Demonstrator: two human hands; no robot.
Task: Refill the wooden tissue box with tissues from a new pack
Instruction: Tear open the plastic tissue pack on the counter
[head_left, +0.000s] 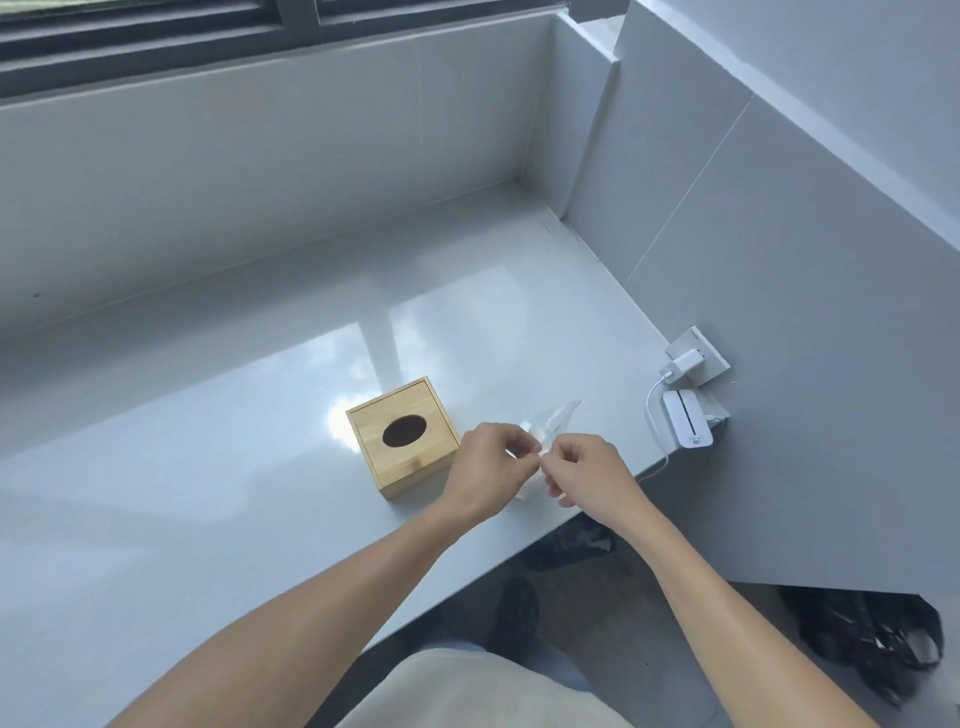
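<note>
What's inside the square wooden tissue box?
Through the oval slot in the lid, the square wooden tissue box shows only dark interior; no tissue pokes out. The lid is on, so the rest of the inside is hidden, and whether it is fully empty cannot be told.

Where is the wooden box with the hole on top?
In the head view, the wooden tissue box sits on the white counter, near its front edge, just left of the left hand.

Light-tan wooden tissue box (404, 439) with dark oval hole, clear plastic wrapper (548, 422), glossy pale-grey sill (208, 467), white charger (681, 362).
</note>
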